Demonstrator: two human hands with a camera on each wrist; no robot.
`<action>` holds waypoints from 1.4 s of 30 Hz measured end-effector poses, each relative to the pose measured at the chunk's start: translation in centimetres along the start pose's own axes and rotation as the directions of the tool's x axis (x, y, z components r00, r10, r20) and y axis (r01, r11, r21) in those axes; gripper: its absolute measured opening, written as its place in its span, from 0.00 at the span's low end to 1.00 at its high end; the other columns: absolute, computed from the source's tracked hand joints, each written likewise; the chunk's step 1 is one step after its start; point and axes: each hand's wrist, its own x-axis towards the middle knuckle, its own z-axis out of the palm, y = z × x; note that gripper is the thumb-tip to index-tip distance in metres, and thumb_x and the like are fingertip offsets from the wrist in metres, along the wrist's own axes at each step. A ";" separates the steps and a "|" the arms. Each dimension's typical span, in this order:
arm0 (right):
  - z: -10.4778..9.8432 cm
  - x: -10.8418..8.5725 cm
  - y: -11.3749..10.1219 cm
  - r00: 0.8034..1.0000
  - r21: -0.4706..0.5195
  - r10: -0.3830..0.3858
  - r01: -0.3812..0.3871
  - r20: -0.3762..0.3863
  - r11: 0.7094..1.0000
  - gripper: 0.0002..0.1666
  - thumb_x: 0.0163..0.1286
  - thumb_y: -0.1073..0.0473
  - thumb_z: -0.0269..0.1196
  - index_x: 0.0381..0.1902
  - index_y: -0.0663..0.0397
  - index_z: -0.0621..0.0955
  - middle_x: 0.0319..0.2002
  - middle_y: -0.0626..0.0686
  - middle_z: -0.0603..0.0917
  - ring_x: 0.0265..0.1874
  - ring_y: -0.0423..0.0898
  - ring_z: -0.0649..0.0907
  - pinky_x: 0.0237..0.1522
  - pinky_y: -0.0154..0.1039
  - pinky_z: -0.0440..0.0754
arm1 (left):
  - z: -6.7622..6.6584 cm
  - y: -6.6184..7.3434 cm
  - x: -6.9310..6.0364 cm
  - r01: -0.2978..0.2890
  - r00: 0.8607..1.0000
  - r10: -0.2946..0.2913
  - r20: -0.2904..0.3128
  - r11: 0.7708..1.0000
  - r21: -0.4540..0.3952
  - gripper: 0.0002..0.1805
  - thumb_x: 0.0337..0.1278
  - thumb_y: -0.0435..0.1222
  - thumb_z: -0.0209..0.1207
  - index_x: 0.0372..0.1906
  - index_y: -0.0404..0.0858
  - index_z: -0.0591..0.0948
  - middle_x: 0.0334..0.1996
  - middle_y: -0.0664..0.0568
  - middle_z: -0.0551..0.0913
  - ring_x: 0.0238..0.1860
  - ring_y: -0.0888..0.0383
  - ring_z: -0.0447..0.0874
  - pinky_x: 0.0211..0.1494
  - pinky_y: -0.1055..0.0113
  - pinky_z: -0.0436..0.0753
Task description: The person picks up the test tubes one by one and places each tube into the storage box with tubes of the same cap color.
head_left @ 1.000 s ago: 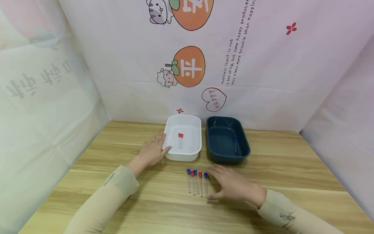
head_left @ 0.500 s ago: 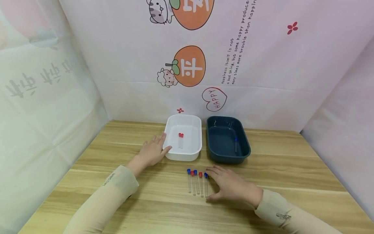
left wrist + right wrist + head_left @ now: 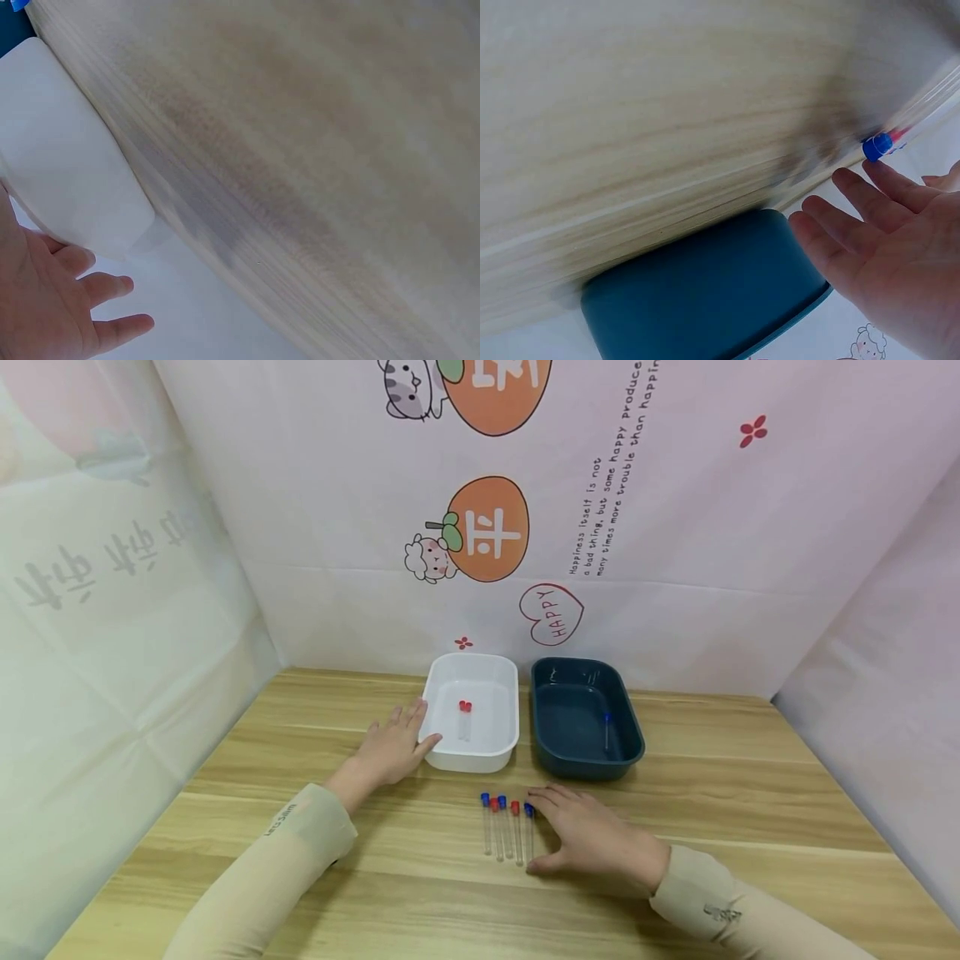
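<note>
My left hand (image 3: pixel 386 752) rests against the left side of the white basin (image 3: pixel 471 762), its thumb at the near corner and its fingers spread. Inside that basin lie two red-capped test tubes (image 3: pixel 464 725). On the table, several test tubes lie side by side, with blue caps and red caps (image 3: pixel 515 807). My right hand (image 3: pixel 596 835) is at the right end of this row, by the rightmost blue-capped tube (image 3: pixel 530 835). In the right wrist view its index fingertip touches or nearly touches the blue cap (image 3: pixel 877 147), fingers fairly straight.
To the right of the white basin stands a dark blue basin (image 3: pixel 588 768) with one blue-capped test tube (image 3: pixel 607 732) in it. Both basins are near the back edge of the wooden table (image 3: pixel 405 893). A printed cloth (image 3: pixel 360 527) hangs behind.
My right hand has shifted slightly left, bringing its thumb and index fingertip closer to the rightmost tube. The left hand stays at the white basin.
</note>
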 end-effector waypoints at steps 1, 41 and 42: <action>0.0 0.0 0.0 1.000 -0.003 0.004 -0.004 0.001 1.000 0.58 0.58 0.28 0.71 0.73 0.62 0.71 0.73 0.61 0.70 0.72 0.64 0.68 0.69 0.65 0.66 | 0.0 0.0 0.0 -0.001 1.000 0.001 0.000 1.000 -0.002 0.43 0.79 0.60 0.38 0.82 0.34 0.49 0.82 0.43 0.48 0.79 0.34 0.47 0.73 0.29 0.53; -6.8 -3.1 1.4 0.987 0.002 -0.020 0.021 -0.160 1.000 0.56 0.55 0.38 0.79 0.71 0.66 0.72 0.69 0.64 0.75 0.68 0.61 0.74 0.66 0.59 0.73 | -0.3 0.1 -0.2 -0.006 1.000 0.006 0.006 1.000 -0.029 0.43 0.79 0.58 0.42 0.82 0.32 0.49 0.82 0.41 0.48 0.79 0.33 0.46 0.72 0.27 0.51; -7.2 -3.2 1.6 0.987 0.016 -0.013 0.016 -0.160 1.000 0.56 0.55 0.39 0.79 0.71 0.65 0.71 0.69 0.64 0.74 0.68 0.62 0.74 0.66 0.59 0.73 | -0.3 0.1 -0.2 -0.006 1.000 0.007 0.009 1.000 -0.031 0.43 0.79 0.58 0.42 0.82 0.33 0.49 0.82 0.41 0.48 0.79 0.33 0.46 0.72 0.27 0.51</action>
